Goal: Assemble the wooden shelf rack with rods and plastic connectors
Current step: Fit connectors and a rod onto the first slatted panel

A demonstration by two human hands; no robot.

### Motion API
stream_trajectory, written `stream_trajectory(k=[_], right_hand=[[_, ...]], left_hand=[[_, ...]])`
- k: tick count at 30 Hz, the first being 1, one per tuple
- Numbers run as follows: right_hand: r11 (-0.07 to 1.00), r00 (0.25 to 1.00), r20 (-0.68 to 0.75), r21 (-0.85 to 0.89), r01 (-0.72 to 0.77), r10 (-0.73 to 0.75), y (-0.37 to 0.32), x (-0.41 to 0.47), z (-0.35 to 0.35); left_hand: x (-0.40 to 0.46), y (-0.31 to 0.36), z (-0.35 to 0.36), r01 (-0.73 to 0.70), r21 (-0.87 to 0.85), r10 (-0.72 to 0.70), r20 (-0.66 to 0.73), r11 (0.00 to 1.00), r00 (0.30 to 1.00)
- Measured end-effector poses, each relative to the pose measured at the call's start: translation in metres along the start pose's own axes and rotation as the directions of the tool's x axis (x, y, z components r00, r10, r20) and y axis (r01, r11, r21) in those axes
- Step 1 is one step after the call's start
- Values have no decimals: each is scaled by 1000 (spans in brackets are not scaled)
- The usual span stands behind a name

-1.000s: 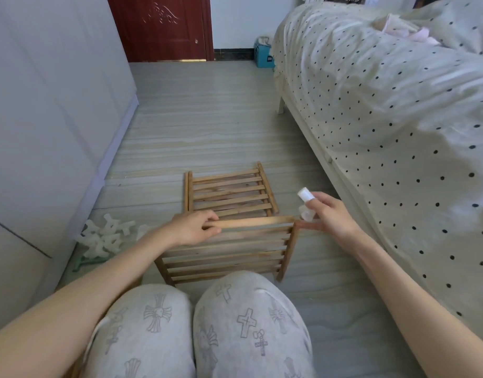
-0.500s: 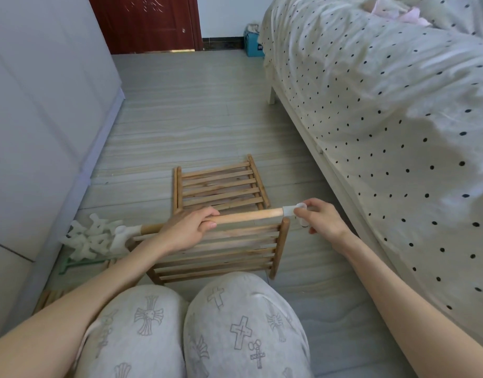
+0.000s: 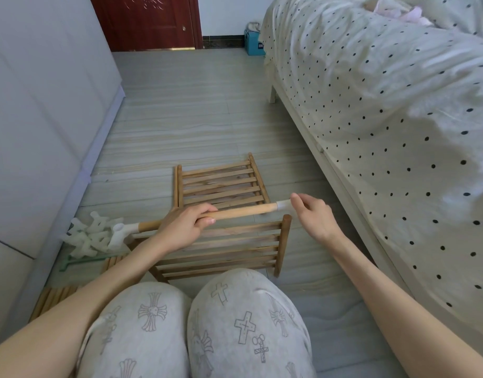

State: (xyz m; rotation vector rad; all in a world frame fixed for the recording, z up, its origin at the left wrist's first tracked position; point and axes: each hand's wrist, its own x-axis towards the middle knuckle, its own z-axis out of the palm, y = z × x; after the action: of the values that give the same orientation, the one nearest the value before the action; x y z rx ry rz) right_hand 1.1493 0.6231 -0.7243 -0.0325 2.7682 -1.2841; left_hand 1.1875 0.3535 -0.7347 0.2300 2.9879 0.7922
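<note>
Bedroom floor [image 3: 207,118]: left hand [image 3: 184,229] grips the rod [image 3: 243,211], right hand [image 3: 314,214] pinches a connector [image 3: 284,205] onto its end. Next, probably seat it fully.

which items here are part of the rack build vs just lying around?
Job:
wooden rod, held by left hand
white connector at right hand
connector on rod's left end
two slatted shelf panels
spare connector pile

Lying about:
bed
blue box
</note>
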Motion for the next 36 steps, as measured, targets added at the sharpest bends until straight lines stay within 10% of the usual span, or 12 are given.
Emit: stream_trajectory(k=[18, 24, 36], right_hand=[[866, 953, 15, 421, 269, -303, -74, 2, -11], [842, 861, 130, -182, 508, -491, -61, 11, -5], [443, 636, 494, -459, 770, -593, -74, -2, 98]], left_hand=[[-11, -22, -16, 23, -494, -85, -104, 869, 991], [-23, -36, -3, 153, -699, -252, -41, 698, 967], [-29, -38, -52, 344, -805, -523, 50, 482, 851]])
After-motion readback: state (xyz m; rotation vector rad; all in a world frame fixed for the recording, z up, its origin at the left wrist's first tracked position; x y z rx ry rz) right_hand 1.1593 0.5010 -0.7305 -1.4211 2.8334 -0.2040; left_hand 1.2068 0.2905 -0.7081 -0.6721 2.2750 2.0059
